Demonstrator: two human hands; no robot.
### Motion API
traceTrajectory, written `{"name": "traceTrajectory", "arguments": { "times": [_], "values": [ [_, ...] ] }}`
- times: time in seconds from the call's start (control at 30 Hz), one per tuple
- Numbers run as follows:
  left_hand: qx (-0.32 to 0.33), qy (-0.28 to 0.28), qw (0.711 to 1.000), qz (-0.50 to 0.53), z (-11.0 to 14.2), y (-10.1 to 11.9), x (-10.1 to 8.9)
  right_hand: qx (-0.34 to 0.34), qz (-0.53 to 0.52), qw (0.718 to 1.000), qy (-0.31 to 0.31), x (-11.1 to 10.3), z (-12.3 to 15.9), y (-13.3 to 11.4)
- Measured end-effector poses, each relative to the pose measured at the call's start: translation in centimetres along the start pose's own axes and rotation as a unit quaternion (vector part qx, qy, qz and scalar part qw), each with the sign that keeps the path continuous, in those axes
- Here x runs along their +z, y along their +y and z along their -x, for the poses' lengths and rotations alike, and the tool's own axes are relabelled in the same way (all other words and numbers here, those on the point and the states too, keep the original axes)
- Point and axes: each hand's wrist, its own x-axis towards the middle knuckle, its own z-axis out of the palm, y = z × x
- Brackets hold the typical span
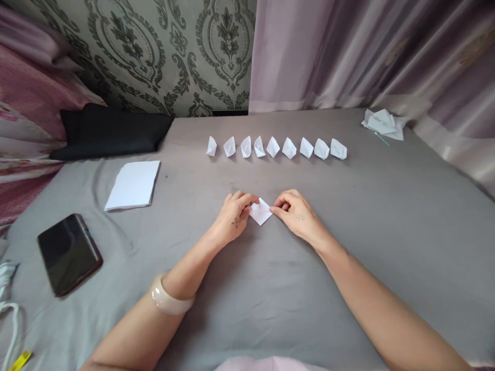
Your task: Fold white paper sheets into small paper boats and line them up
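A small white sheet of paper (261,212), folded into a diamond shape, lies between my hands on the grey cloth. My left hand (234,212) pinches its left corner, with the fingers reaching over the upper left edge. At the right corner, the thumb and forefinger of my right hand (296,210) grip the paper. Beyond my hands stands a row of several folded white paper boats (289,148), spaced side by side. The fingertips cover parts of the paper's side corners.
A stack of white paper (133,185) lies at left, with a dark tablet-like device in a brown case (69,254) nearer me. Black folded fabric (112,131) sits at the back left. Crumpled white paper (384,123) and a thin green stick (382,138) are at the back right. A white cable (13,324) runs along the left edge.
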Motion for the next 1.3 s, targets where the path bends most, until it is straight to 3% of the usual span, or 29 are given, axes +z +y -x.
{"name": "traceTrajectory", "arguments": {
  "times": [0.13, 0.23, 0.37, 0.57, 0.83, 1.03, 1.3],
  "values": [
    [0.049, -0.012, 0.997, -0.049, 0.3, -0.1, 0.1, 0.019, -0.066, 0.997, -0.024, -0.8, 0.0, 0.5],
    [0.079, 0.004, 0.992, -0.096, 0.5, -0.3, 0.4, -0.013, -0.071, 0.997, -0.003, -1.0, 0.7, 0.4],
    [0.096, 0.007, 0.981, -0.169, 0.9, -0.2, 0.7, -0.124, 0.051, 0.991, 0.027, -0.7, 2.2, -0.9],
    [0.096, -0.012, 0.967, -0.237, 1.4, 0.6, 0.4, -0.184, 0.215, 0.959, 0.002, -0.5, 3.5, -2.0],
    [0.079, -0.054, 0.950, -0.298, 2.0, 2.1, 0.3, -0.151, 0.206, 0.966, -0.030, -0.8, 2.8, -1.5],
    [0.080, -0.055, 0.940, -0.328, 2.1, 3.0, 0.5, -0.207, 0.174, 0.963, 0.008, 0.4, 3.5, -2.8],
    [0.046, -0.127, 0.925, -0.355, 2.8, 4.9, -0.2, -0.173, 0.279, 0.944, -0.041, 1.7, 4.5, -3.9]
  ]
}}
